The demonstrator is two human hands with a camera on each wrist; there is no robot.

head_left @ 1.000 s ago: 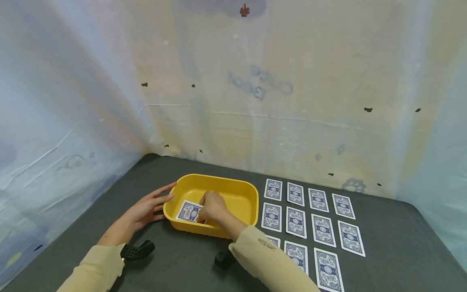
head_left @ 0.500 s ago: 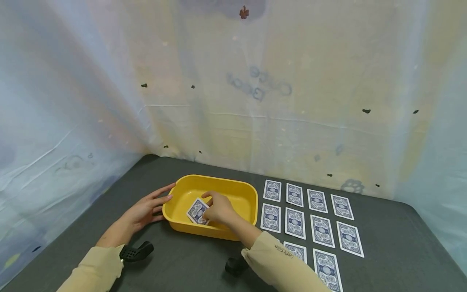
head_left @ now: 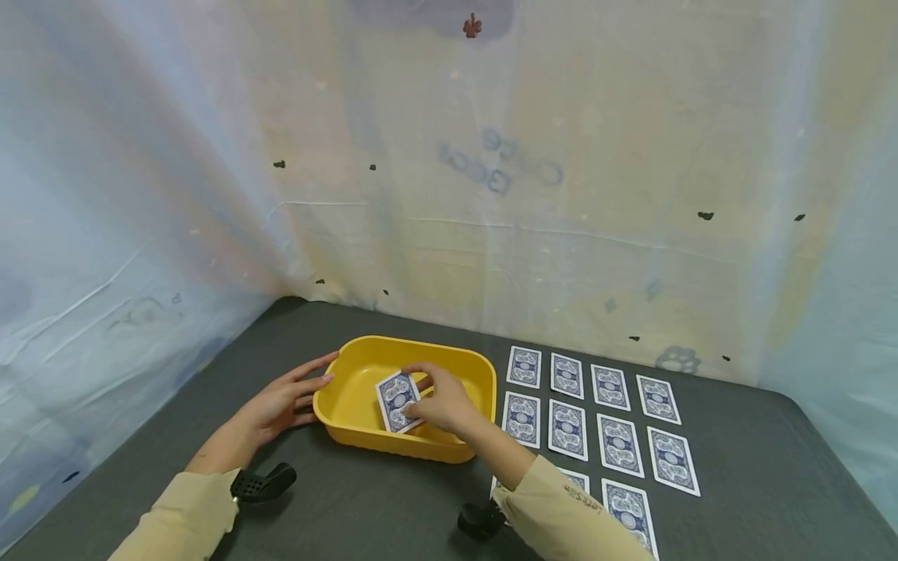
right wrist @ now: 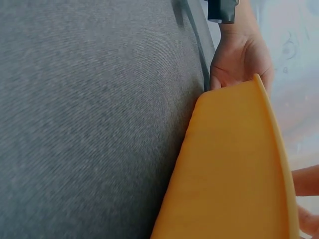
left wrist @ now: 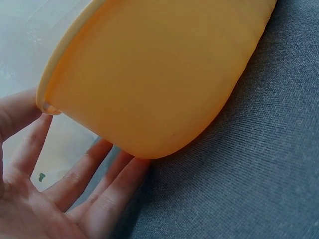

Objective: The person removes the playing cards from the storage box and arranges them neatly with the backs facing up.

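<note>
A playing card [head_left: 398, 402], its blue patterned back showing, is held tilted inside the yellow plastic basin [head_left: 456, 358]. My right hand [head_left: 447, 401] pinches it by its right side, with fingers at the top edge and the thumb low on its back. Whether more cards lie behind it cannot be seen. At the basin's left end, my left hand [head_left: 277, 405] rests its extended fingertips against the outer wall. The left wrist view shows these fingers [left wrist: 75, 174] touching the basin's end [left wrist: 149, 89]. In the right wrist view, the basin wall [right wrist: 224, 164] hides most of the right hand.
Right of the basin, several face-down playing cards [head_left: 567, 429] lie in rows on the dark cloth-covered table [head_left: 365, 506]. My right sleeve [head_left: 568, 514] covers part of the nearest row. A pale printed curtain [head_left: 449, 234] hangs behind and at the left.
My right hand has lifted and tilted the card from the basin's left floor, moving it rightward toward the middle. The left hand keeps its place at the basin's end.
</note>
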